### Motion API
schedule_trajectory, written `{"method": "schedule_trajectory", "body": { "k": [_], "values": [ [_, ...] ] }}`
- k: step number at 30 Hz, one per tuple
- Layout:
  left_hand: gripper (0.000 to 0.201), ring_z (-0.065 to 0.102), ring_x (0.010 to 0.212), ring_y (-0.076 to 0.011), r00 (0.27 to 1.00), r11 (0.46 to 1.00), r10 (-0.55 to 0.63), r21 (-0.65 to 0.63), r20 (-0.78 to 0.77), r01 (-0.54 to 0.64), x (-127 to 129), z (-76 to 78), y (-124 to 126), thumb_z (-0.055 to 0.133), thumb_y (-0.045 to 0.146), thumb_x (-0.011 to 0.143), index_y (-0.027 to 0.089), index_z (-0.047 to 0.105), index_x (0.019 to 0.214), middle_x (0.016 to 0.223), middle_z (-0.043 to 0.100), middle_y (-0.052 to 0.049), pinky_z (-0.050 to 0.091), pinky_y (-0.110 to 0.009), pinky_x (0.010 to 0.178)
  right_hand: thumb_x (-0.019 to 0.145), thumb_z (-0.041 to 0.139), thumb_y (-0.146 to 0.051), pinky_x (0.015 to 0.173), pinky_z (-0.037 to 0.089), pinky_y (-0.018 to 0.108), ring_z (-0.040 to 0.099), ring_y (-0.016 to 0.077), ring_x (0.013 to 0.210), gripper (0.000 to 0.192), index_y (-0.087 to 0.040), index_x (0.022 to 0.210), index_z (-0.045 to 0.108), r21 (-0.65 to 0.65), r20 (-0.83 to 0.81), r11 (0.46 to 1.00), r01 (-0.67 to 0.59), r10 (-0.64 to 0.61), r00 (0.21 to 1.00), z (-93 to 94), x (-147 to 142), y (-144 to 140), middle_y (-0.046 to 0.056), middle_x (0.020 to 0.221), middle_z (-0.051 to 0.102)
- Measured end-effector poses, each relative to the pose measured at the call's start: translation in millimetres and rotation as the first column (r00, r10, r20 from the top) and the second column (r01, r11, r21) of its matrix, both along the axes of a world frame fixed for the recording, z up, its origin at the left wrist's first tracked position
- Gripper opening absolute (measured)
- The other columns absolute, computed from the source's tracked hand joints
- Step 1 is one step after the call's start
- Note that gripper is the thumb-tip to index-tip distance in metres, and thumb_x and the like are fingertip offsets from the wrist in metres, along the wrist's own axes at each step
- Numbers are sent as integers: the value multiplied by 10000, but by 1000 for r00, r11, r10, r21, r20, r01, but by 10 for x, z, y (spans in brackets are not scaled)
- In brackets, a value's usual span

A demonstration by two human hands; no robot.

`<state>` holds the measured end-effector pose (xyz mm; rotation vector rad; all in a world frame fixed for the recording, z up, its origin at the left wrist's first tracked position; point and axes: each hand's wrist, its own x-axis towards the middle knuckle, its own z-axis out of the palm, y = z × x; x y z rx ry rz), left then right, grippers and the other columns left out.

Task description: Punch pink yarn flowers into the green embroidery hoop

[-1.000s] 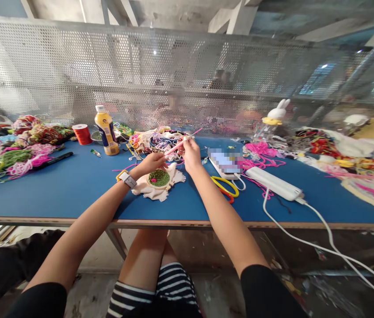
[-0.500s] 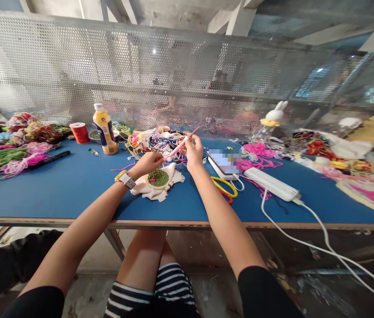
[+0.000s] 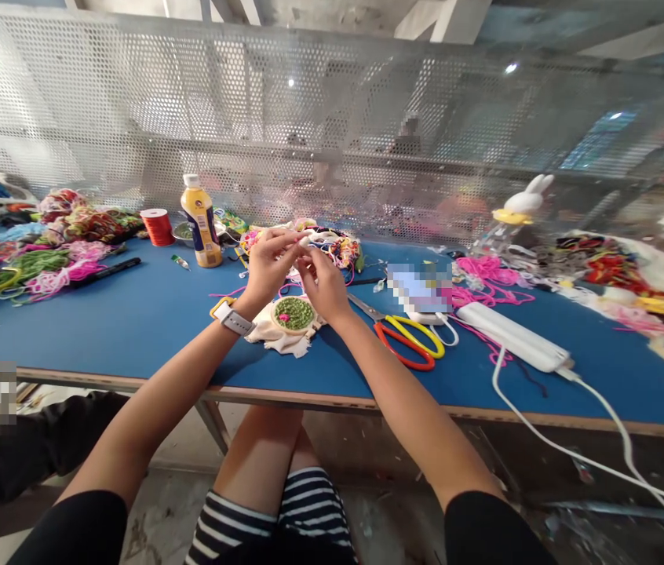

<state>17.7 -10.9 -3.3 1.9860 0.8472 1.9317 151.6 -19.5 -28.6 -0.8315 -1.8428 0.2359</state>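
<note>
- The left hand (image 3: 267, 263) and right hand (image 3: 321, 284) are meeting above the blue counter (image 3: 132, 329), fingers pinched together on something small and pale; what it is, I cannot tell.
- A small embroidery hoop (image 3: 293, 314) is lying on white cloth just beneath them, within easy reach.
- Scissors (image 3: 406, 339) are resting to the right.

No lettering can be read anywhere. The yellow bottle (image 3: 201, 222), standing on the worktop (image 3: 132, 329) just right of the red spool (image 3: 158, 226), carries a dark blue label, but its print is too small and blurred to make out.
</note>
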Motion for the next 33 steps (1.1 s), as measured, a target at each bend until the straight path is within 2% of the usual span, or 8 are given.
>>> {"method": "schedule_trajectory", "body": {
  "k": [4, 7, 11, 15, 20, 26, 30, 33],
  "values": [
    [192, 641, 1056, -168, 994, 999, -46, 16, 104, 44, 9, 31, -10, 639, 371, 893, 258, 770, 976, 1055, 725, -49, 516, -344, 958, 984, 452, -337, 846, 484, 380, 598, 226, 964, 167, -271, 1113, 534, -52, -45, 998, -33, 30, 999, 5, -11, -9, 76, 1044, 629],
    [206, 679, 908, -140, 977, 989, -133, -45, 169, 142, 14, 68, -33, 611, 372, 912, 249, 760, 984, 1027, 741, -46, 561, -292, 799, 983, 456, -402, 784, 484, 352, 597, 224, 950, 198, -274, 1119, 523, -116, -83, 991, -64, 54, 995, 8, -15, -24, 69, 1000, 630],
    [151, 694, 750, -114, 940, 964, -219, -94, 261, 250, 15, 83, -42, 635, 309, 899, 214, 714, 986, 895, 748, -36, 569, -249, 673, 985, 442, -461, 721, 469, 328, 580, 182, 756, 253, -276, 1147, 500, -214, -91, 970, -115, 98, 991, 10, -39, -69, 43, 891, 631],
    [190, 707, 716, -112, 939, 978, -161, -77, 303, 192, -7, 43, 10, 710, 239, 837, 232, 619, 1005, 775, 709, 15, 580, -238, 664, 971, 461, -498, 660, 458, 310, 556, 157, 653, 266, -277, 1111, 503, -226, -135, 961, -157, 129, 982, 0, -53, -72, 14, 806, 608],
    [103, 700, 687, -107, 954, 987, -130, -59, 270, 151, -15, 27, 15, 758, 265, 787, 200, 679, 802, 742, 710, 8, 586, -247, 654, 938, 506, -533, 612, 446, 301, 567, 151, 634, 289, -275, 1070, 504, -218, -214, 954, -206, 160, 964, -28, -52, -28, 5, 795, 593],
    [114, 733, 841, -157, 956, 973, -201, -67, 214, 220, 1, 51, -40, 764, 232, 765, 186, 749, 868, 882, 766, -39, 617, -305, 799, 936, 508, -529, 664, 460, 319, 567, 163, 665, 297, -268, 1076, 499, -204, -248, 959, -198, 145, 958, -47, -29, 39, 5, 771, 576],
    [224, 734, 785, -147, 951, 960, -219, -125, 220, 250, 2, 28, -13, 744, 243, 778, 192, 706, 993, 865, 763, -37, 619, -272, 724, 936, 488, -551, 672, 463, 335, 567, 180, 675, 319, -266, 1078, 491, -210, -229, 966, -152, 102, 968, -50, -18, 60, 9, 765, 569],
    [172, 715, 723, -126, 959, 970, -179, -125, 221, 210, -2, 20, 6, 743, 250, 784, 186, 707, 939, 811, 752, -31, 593, -238, 654, 943, 488, -528, 678, 463, 339, 575, 183, 683, 296, -263, 1074, 488, -197, -221, 971, -136, 91, 971, -43, -20, 46, 11, 770, 574]
  ]
}}
